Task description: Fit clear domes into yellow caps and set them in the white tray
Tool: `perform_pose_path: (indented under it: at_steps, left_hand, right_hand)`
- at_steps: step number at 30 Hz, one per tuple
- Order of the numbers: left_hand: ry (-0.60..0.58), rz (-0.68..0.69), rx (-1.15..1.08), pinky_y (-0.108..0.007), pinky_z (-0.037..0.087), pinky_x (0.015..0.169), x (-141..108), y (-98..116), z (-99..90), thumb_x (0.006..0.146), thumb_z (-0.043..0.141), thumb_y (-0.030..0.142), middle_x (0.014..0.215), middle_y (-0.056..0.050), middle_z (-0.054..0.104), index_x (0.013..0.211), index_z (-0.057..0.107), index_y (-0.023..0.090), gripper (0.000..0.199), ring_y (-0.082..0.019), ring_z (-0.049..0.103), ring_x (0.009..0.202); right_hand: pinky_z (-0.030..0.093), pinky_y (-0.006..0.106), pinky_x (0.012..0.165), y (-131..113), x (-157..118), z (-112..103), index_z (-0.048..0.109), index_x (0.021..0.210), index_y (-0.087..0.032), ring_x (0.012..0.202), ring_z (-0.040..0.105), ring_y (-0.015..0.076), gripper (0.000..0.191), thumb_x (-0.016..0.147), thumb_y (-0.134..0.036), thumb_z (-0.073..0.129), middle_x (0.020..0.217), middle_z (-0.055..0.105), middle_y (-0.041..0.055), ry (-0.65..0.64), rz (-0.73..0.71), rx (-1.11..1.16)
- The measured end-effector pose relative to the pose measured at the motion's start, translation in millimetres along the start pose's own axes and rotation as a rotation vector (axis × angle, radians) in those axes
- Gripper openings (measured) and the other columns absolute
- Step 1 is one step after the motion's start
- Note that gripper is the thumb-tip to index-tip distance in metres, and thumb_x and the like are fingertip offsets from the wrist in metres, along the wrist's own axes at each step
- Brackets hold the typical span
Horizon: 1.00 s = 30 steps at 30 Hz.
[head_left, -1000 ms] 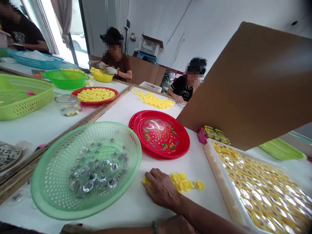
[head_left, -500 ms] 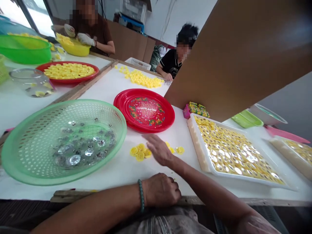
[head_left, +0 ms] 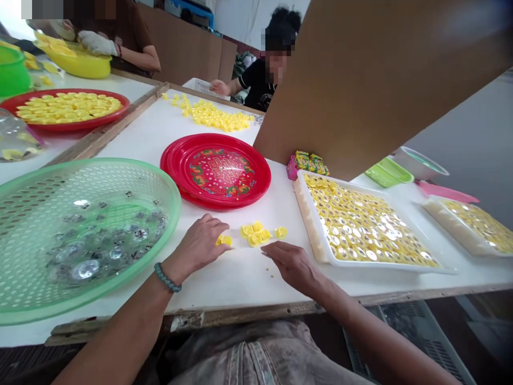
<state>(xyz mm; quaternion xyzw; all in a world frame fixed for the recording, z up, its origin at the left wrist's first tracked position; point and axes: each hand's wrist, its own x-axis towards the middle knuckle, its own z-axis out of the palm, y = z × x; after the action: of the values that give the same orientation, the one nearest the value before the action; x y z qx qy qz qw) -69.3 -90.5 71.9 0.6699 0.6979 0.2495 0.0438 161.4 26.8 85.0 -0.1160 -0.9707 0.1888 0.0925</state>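
Small round yellow plastic pieces lie in a loose cluster on the white tabletop, with a single yellow piece a little to the right. My left hand, a beaded bracelet at its wrist, rests on the table with thumb and fingers apart, curved around a few more yellow pieces. To the right and nearer me, my right hand is low over the table, fingers stretched toward the cluster and holding nothing I can see. Left of my left hand stands a green mesh basket with clear, shiny round pieces inside.
Stacked red plates sit beyond the hands. A white tray full of yellow pieces stands on the right, below a leaning brown board. Across the table are more yellow pieces, a red tray and two people.
My left hand has moved up from the table's front edge and opened beside the yellow pieces. My right hand has drawn back toward me and right. The view has shifted right.
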Motion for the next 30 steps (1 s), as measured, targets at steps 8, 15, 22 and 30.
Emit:
perform_pose_path:
  at_steps: [8, 15, 22, 30]
  left_hand:
    - [-0.119, 0.046, 0.009, -0.037, 0.040, 0.080, 3, 17, 17.8, 0.079, 0.061, 0.027, 0.082, -0.006, 0.066, 0.089, 0.067, 0.018, 0.014, -0.023, 0.050, 0.091]
    - [-0.183, 0.100, 0.032, -0.037, 0.041, 0.079, 2, 53, 24.3, 0.080, 0.059, 0.028, 0.078, -0.007, 0.064, 0.084, 0.064, 0.016, 0.013, -0.023, 0.050, 0.089]
    - [-0.191, 0.014, -0.013, -0.036, 0.045, 0.081, -1, 74, 37.8, 0.081, 0.057, 0.023, 0.089, -0.007, 0.065, 0.092, 0.063, 0.017, 0.014, -0.023, 0.053, 0.093]
    - [-0.097, -0.092, -0.101, -0.034, 0.047, 0.082, 1, 76, 52.6, 0.080, 0.059, 0.020, 0.100, -0.007, 0.065, 0.110, 0.053, 0.017, 0.031, -0.020, 0.057, 0.095]
  right_hand:
    - [0.050, 0.033, 0.082, 2, -50, 10, 0.056, 0.112, -0.016, 0.099, 0.054, 0.0207, 0.038, 0.079, 0.000, 0.046, 0.113, 0.060, 0.0113, -0.194, -0.019, -0.022]
    - [0.050, 0.028, 0.075, 13, -59, 24, 0.064, 0.094, -0.019, 0.086, 0.059, 0.0169, 0.025, 0.084, -0.006, 0.046, 0.091, 0.065, 0.0069, -0.002, 0.015, 0.092]
    - [0.051, 0.024, 0.069, 19, -45, 33, 0.068, 0.083, -0.021, 0.075, 0.063, 0.0141, 0.019, 0.080, -0.010, 0.052, 0.082, 0.068, 0.0019, 0.215, 0.238, 0.391]
    - [0.050, 0.027, 0.079, 6, -1, 38, 0.067, 0.094, -0.023, 0.087, 0.063, 0.0148, 0.024, 0.085, -0.012, 0.047, 0.092, 0.069, 0.0026, 0.301, 0.030, 0.378]
